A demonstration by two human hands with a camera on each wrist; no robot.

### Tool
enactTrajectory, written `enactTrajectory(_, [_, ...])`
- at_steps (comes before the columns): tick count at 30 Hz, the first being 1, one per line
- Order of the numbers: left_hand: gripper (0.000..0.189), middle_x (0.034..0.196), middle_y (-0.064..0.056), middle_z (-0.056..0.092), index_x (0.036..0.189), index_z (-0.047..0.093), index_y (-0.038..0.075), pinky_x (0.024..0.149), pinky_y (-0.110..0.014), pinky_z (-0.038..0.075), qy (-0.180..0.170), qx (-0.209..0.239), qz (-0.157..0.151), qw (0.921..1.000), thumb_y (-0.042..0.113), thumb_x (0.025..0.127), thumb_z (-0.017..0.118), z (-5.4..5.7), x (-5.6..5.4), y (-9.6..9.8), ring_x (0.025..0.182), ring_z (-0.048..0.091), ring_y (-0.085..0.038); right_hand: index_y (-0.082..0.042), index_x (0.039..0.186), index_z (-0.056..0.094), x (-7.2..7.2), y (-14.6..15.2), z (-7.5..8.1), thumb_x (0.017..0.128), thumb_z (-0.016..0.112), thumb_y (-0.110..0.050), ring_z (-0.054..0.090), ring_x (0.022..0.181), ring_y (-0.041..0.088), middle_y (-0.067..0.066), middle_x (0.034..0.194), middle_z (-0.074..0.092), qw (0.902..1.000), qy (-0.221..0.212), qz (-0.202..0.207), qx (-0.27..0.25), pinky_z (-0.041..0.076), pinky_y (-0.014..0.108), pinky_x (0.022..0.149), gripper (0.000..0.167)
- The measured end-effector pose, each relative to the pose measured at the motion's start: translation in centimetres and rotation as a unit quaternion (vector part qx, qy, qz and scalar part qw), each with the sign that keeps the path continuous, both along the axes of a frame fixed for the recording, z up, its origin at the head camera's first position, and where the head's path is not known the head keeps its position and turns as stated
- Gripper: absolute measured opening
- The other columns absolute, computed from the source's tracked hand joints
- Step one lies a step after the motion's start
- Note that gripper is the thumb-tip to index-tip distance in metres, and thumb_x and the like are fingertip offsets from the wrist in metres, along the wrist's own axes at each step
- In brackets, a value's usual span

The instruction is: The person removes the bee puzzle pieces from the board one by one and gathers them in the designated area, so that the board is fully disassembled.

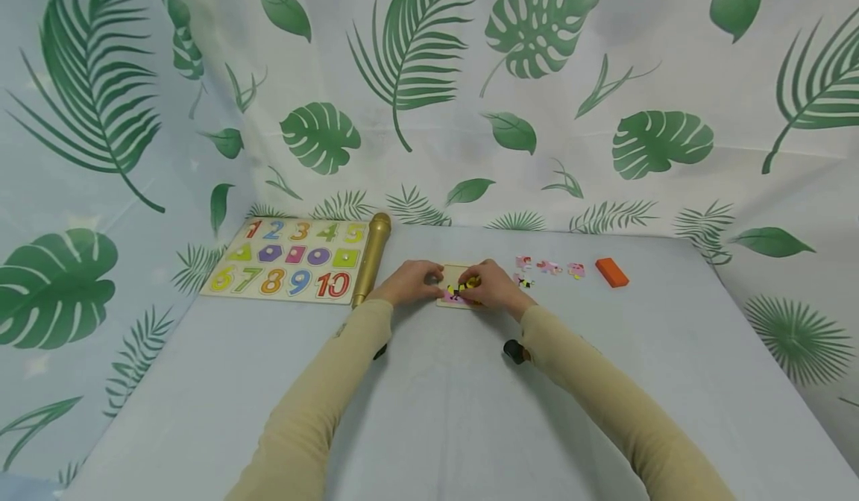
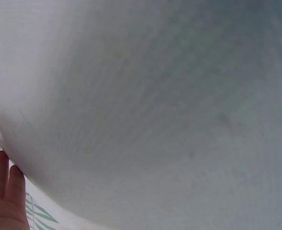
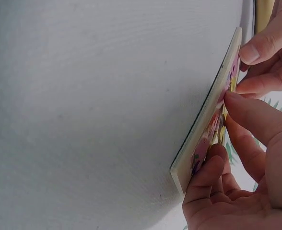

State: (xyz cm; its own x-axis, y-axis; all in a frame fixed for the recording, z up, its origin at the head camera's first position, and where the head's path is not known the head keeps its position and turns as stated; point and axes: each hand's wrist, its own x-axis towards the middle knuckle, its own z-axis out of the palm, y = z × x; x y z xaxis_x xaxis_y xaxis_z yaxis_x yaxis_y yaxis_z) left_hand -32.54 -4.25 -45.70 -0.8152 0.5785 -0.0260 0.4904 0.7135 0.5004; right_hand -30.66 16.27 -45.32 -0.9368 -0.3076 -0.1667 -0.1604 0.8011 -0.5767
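Observation:
A small wooden jigsaw board (image 1: pixel 454 272) with a pink picture and a yellow-and-black figure lies between both hands. My right hand (image 1: pixel 495 286) is over its right side. In the right wrist view, the thumb and index finger of the right hand (image 3: pixel 256 158) pinch a puzzle piece against the board (image 3: pixel 205 117); the piece is mostly hidden. My left hand (image 1: pixel 411 283) rests at the board's left edge, its thumb and a finger touching there. Several loose puzzle pieces (image 1: pixel 549 267) lie just right of the right hand.
Left of the hands lies a number-and-shape board (image 1: pixel 285 262), with a gold microphone (image 1: pixel 372 256) along its right edge. An orange block (image 1: pixel 611 272) sits at the right. A black-ended object (image 1: pixel 514 351) shows beside the right sleeve. Leaf-printed cloth walls border the table (image 1: pixel 443 411).

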Motion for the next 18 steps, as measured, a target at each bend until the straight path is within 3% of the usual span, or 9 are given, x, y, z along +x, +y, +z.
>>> enactTrajectory(18, [0.035,0.132,-0.008,0.061,0.116,0.068,0.003,0.109,-0.033,0.040,0.000,-0.001,0.002,1.0000,0.023,0.088,0.075,-0.07,-0.12,0.06,0.126,0.053,-0.022,-0.006,0.115,0.069,-0.01,0.40,0.30,0.093,0.068,-0.018,0.045,0.111,0.030,0.016,0.118,0.051,0.9997,-0.017,0.015,-0.008,0.043,0.046,0.099,0.025])
